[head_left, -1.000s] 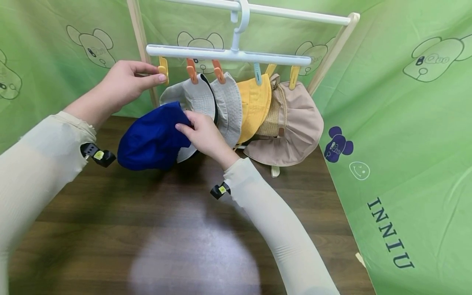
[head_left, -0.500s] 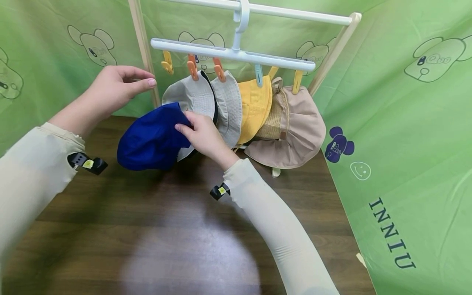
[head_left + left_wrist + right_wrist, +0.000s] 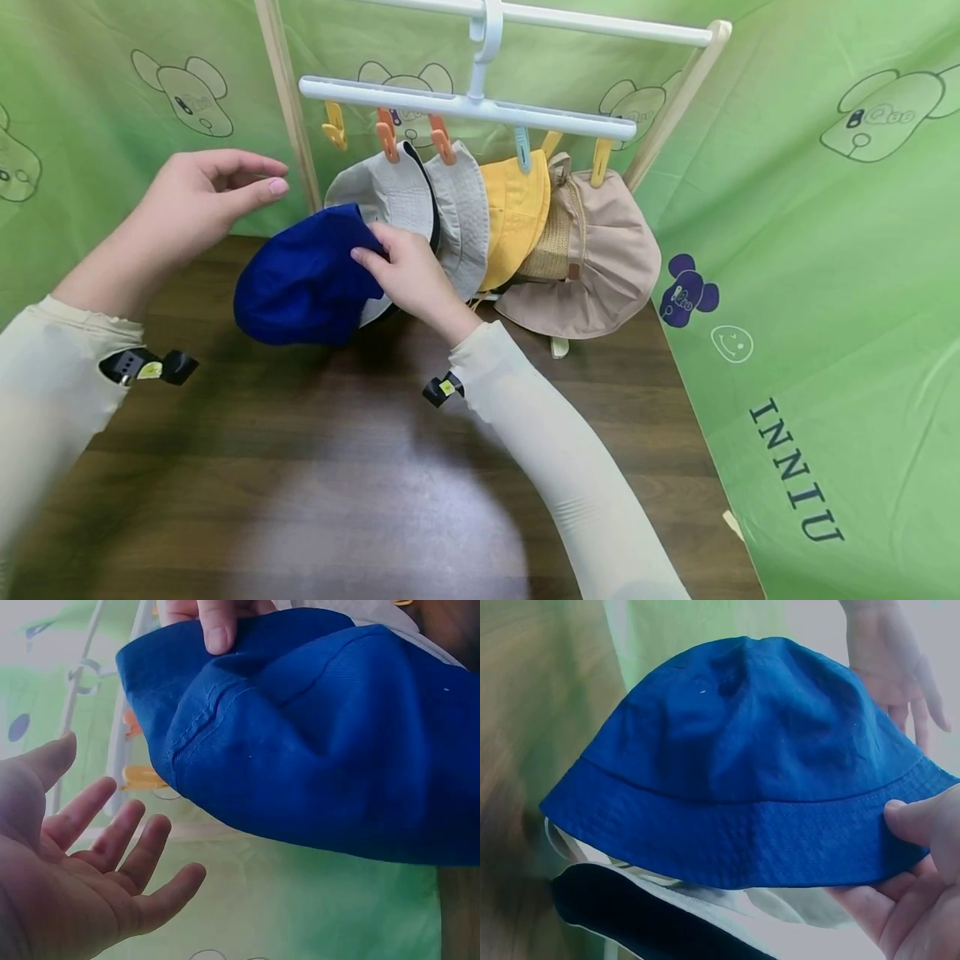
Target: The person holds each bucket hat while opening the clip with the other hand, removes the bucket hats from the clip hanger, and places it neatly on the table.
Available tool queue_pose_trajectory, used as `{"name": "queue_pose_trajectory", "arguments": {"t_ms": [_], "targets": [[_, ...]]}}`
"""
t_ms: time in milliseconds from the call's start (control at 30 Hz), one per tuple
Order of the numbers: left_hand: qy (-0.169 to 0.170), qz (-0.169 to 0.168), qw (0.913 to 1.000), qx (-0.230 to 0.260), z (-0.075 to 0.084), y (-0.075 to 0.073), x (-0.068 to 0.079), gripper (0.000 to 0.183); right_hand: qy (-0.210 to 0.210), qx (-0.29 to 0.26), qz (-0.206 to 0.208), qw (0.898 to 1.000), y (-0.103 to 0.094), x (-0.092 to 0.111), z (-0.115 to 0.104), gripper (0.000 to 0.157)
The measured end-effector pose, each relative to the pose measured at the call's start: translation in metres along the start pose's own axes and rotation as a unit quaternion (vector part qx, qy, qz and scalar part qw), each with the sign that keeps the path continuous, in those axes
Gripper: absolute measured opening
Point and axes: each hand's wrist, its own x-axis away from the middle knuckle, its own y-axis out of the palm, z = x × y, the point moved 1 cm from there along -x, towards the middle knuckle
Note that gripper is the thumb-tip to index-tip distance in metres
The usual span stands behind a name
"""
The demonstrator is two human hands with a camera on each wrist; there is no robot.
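Note:
A blue bucket hat (image 3: 303,279) is pinched at its brim by my right hand (image 3: 411,271), thumb on the near side, as the right wrist view also shows with the hat's brim (image 3: 705,832). My left hand (image 3: 206,192) is in the air left of the hanger, its fingers apart and holding nothing; in the left wrist view the left hand (image 3: 97,877) spreads below the hat. Nearest to it, a yellow clip (image 3: 334,127) hangs from the left end of the pale blue hanger (image 3: 420,102) with no hat in it.
Orange clips (image 3: 386,137) hold a light grey bucket hat (image 3: 390,187) and a second grey hat (image 3: 463,208). Further right hang a yellow hat (image 3: 517,208), a woven straw piece (image 3: 551,242) and a beige hat (image 3: 618,242). The hanger hooks on a white rail (image 3: 607,22).
My left hand has let go of the left yellow clip and drawn back down to the left. The right hand keeps the blue bucket hat at nearly the same spot.

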Motion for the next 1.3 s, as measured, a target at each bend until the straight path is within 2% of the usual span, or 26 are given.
{"name": "queue_pose_trajectory", "arguments": {"t_ms": [167,500,900,1033,1167,1300], "targets": [[-0.002,0.017,0.9998,-0.009,-0.008,-0.005,0.018,0.046,0.007,-0.004,0.017,1.000,0.002,-0.001,-0.004,0.013],[0.046,0.072,0.9941,0.067,-0.035,-0.014,0.057,0.035,0.002,-0.017,0.036,0.999,0.011,-0.002,-0.008,0.012],[0.115,0.093,0.9860,0.076,-0.053,0.001,0.088,0.035,0.015,-0.031,0.056,0.998,0.018,-0.001,-0.009,0.017],[0.150,0.091,0.9794,0.100,-0.055,0.004,0.100,0.035,0.026,-0.030,0.050,0.998,0.021,0.000,-0.012,0.018],[0.208,0.071,0.9659,0.136,-0.057,0.009,0.112,0.036,0.025,-0.024,0.054,0.998,0.024,0.000,-0.014,0.019],[0.249,0.059,0.9608,0.108,-0.054,0.018,0.119,0.038,0.024,-0.030,0.064,0.997,0.027,0.000,-0.015,0.020]]}}
